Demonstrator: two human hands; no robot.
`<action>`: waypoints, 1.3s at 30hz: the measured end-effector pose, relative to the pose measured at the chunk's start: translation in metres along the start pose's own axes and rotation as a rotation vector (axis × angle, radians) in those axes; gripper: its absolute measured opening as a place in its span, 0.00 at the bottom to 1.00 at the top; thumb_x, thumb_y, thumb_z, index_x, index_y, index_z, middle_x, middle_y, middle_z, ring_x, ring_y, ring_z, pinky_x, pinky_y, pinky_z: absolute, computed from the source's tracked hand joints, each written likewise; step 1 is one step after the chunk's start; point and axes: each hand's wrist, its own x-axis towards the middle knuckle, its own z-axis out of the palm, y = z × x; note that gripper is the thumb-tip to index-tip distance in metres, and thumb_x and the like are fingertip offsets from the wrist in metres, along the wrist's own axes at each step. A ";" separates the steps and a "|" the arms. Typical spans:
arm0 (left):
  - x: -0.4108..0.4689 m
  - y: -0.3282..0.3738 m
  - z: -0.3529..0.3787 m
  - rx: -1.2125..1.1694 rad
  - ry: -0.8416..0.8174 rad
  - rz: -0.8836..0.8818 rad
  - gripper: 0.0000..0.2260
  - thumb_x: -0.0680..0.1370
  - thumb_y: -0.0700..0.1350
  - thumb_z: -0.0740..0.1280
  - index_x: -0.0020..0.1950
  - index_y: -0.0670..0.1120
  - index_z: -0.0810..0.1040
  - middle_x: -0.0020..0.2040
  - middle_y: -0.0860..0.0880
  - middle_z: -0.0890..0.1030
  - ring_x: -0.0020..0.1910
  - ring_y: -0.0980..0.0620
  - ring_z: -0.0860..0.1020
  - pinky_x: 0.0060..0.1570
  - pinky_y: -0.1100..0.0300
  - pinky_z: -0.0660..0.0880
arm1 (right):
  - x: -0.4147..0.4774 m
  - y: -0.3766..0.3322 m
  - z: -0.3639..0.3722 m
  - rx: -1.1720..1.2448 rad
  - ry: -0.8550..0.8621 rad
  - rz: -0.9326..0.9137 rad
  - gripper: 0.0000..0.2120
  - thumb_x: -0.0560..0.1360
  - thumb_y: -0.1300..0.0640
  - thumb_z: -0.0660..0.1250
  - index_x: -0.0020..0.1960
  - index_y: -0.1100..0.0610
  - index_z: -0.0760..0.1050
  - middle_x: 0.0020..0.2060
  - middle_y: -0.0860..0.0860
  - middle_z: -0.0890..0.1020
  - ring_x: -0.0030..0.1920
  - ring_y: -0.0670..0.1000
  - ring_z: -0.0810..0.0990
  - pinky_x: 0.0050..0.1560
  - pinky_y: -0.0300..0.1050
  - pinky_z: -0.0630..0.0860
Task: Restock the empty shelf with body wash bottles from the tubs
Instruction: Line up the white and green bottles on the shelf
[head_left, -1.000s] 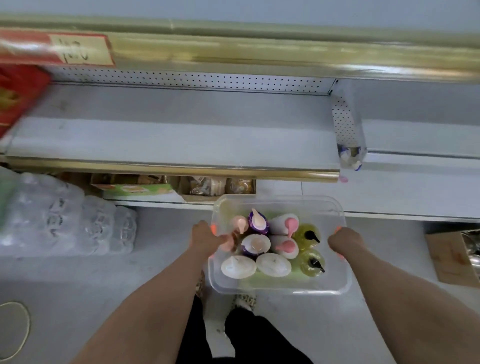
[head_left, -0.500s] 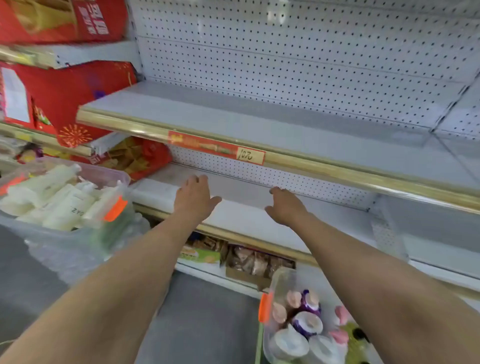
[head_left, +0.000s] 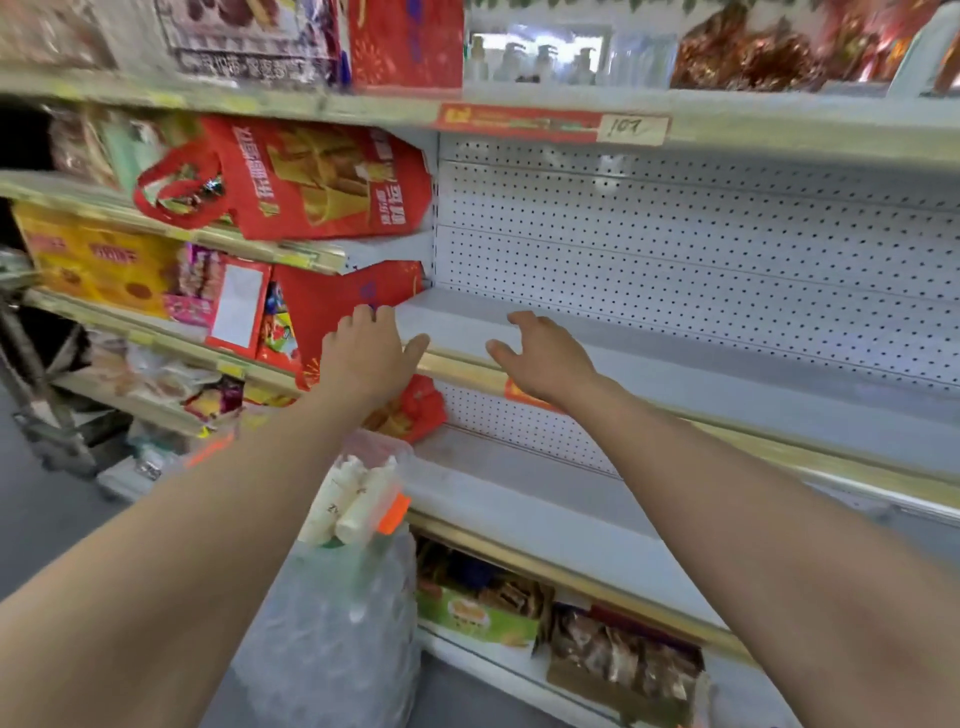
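Observation:
Both my arms reach up toward a bare white shelf (head_left: 675, 364) with a gold front rail and a pegboard back. My left hand (head_left: 366, 353) hovers at the shelf's left front corner, fingers spread, holding nothing. My right hand (head_left: 543, 353) hangs over the front rail a little to the right, also open and empty. Below my left forearm a clear tub (head_left: 387, 470) with an orange latch holds several cream body wash bottles (head_left: 348, 501). It rests on a wrapped pack of water bottles (head_left: 337, 634). The tub of coloured bottles is out of view.
Red gift bags (head_left: 291, 176) and snack boxes fill the shelves to the left. A second white shelf (head_left: 519, 493) lies below the first. Snack packets (head_left: 618, 654) sit on the bottom shelf. A price tag (head_left: 631, 127) marks the rail above. Grey floor lies lower left.
My hands let go of the tub of coloured bottles low down and rose toward the shelf. My view swung up and left, and that tub left the frame.

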 end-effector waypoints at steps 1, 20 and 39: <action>0.001 -0.013 -0.002 0.001 -0.002 0.002 0.26 0.80 0.60 0.59 0.67 0.40 0.71 0.62 0.38 0.73 0.61 0.35 0.72 0.59 0.42 0.72 | 0.004 -0.010 0.004 0.002 0.001 0.006 0.30 0.80 0.40 0.58 0.77 0.54 0.62 0.72 0.56 0.70 0.69 0.58 0.71 0.65 0.54 0.72; 0.043 -0.241 0.131 -0.109 -0.413 -0.354 0.35 0.78 0.67 0.56 0.71 0.40 0.68 0.67 0.37 0.72 0.66 0.37 0.70 0.63 0.46 0.68 | 0.112 -0.083 0.251 0.161 -0.502 0.227 0.24 0.80 0.41 0.61 0.67 0.57 0.74 0.62 0.54 0.80 0.59 0.57 0.78 0.57 0.48 0.77; 0.077 -0.305 0.217 0.007 -0.811 -0.303 0.41 0.62 0.69 0.74 0.65 0.44 0.73 0.57 0.45 0.78 0.59 0.44 0.77 0.55 0.52 0.76 | 0.090 -0.104 0.366 0.638 -0.829 0.802 0.41 0.58 0.49 0.83 0.67 0.56 0.72 0.60 0.50 0.80 0.59 0.52 0.78 0.54 0.46 0.80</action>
